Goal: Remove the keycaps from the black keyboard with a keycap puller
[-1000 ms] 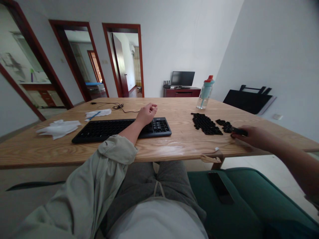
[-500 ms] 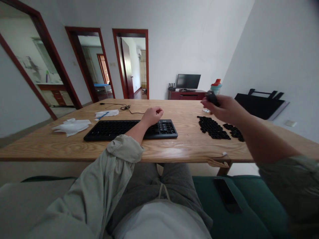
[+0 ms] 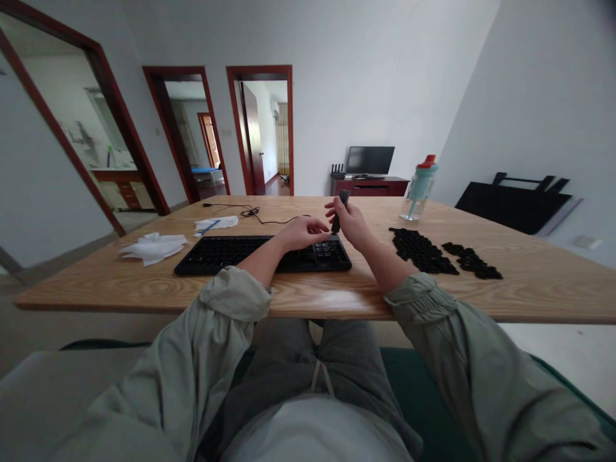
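A black keyboard point(image 3: 226, 251) lies along the front part of the wooden table, with bare rows where keycaps are off. My left hand point(image 3: 303, 233) rests over its right part near the number pad, fingers bent together in a pinch; what they hold, if anything, is too small to make out. My right hand point(image 3: 353, 224) is wrapped around a black stick-like tool point(image 3: 337, 221), held upright with its lower end close to the keyboard's top right corner and my left fingertips. To the right lie a large heap of black keycaps point(image 3: 421, 250) and a smaller group of keycaps point(image 3: 474, 262).
A clear bottle with an orange-red lid point(image 3: 419, 189) stands behind the keycaps. White tissues point(image 3: 154, 247) lie left of the keyboard; a blue pen-like stick point(image 3: 206, 227) rests on another tissue point(image 3: 224, 222). A black cable point(image 3: 250, 212) curls behind the keyboard. The table's front edge point(image 3: 144, 308) faces me.
My right hand has come left and down from above the keycaps to the keyboard's right end, bringing the black tool. My left hand has moved slightly, its fingers reaching further right.
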The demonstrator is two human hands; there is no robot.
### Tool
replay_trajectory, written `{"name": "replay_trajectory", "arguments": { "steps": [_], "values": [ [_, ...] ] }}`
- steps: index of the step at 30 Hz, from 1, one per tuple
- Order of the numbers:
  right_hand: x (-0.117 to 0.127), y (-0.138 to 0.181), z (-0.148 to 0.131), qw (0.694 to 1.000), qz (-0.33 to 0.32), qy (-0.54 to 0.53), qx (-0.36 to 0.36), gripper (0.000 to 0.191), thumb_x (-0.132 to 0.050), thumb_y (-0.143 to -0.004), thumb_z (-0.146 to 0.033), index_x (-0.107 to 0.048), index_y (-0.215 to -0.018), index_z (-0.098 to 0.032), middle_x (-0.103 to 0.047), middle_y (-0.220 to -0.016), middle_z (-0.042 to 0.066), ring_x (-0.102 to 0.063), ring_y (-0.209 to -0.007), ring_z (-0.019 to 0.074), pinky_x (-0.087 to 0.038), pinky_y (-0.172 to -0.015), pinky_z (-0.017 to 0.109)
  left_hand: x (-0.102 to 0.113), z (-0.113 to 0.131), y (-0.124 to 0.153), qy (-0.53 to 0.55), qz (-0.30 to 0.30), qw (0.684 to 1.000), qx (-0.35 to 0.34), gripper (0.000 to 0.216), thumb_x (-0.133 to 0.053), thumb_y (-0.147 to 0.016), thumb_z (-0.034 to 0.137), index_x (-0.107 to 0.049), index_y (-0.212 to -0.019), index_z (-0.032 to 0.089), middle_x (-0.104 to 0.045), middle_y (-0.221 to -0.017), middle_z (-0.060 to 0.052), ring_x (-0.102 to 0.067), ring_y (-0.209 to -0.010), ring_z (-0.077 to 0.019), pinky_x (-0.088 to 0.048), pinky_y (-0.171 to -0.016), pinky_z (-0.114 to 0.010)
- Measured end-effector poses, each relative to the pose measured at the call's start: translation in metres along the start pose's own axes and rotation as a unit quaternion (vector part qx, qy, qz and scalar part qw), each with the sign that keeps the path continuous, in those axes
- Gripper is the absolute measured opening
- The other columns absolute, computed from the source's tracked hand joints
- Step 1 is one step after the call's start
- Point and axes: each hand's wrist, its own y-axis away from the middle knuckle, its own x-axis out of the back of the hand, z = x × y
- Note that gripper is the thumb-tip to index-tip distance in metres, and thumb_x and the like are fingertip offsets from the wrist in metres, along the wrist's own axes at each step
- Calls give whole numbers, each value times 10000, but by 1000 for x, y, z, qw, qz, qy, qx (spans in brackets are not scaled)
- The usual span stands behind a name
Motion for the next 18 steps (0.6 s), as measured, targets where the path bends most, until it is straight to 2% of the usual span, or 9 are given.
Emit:
{"name": "replay_trajectory", "arguments": {
  "steps": [6,12,18],
  "values": [
    [-5,4,3,998,2,-63,-29,759,-445,-781,-885,-667,-914,-172,-649,-769,54,-618,-648,155,-500,-607,277,0,-3,1,28,-3,1000,-3,520,-749,-756,537,-750,-1076,127,-736,-861,-65,-631,-741,-146,-483,-690,-262],
    [-5,8,0,997,-5,-69,-40,760,-399,-818,-872,-664,-914,-166,-667,-785,68,-607,-636,145,-488,-579,260,-6,-4,0,89,-68,993,20,482,-781,-723,506,-750,-1021,129,-684,-772,-21,-591,-688,-124,-431,-645,-246],
    [-8,9,3,997,-3,-54,-45,781,-390,-808,-884,-668,-944,-166,-665,-787,68,-598,-609,149,-474,-530,265,-9,13,2,112,-88,989,37,365,-809,-686,433,-723,-830,109,-610,-652,7,-551,-609,-112,-404,-600,-248]
  ]
}}
